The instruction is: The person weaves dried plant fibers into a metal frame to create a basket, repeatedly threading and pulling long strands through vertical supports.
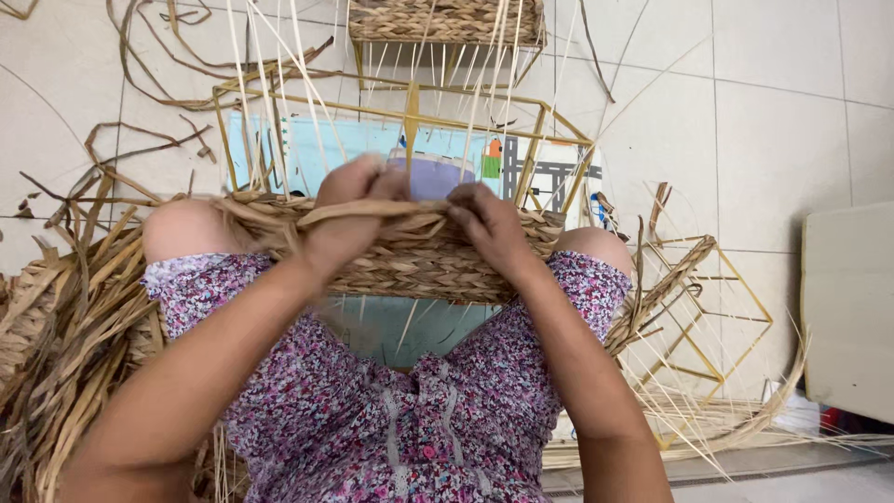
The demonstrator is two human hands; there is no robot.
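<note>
A wide heap of dry tan reed strips (65,373) lies on the pale tiled floor (792,112) at the person's left, within easy reach. Across the knees rests a half-woven basket of braided tan straw on a yellow wire frame (419,265), tipped so its woven wall faces the weaver and the thin upright stakes (279,102) fan away. A spare yellow wire frame (698,307) waits on the right, with another woven piece (447,20) farther off. The left hand (349,219) is clenched around a flat straw strand (372,212), pulling it taut along the rim; the right hand (489,228) pinches that same strand against the weave.
</note>
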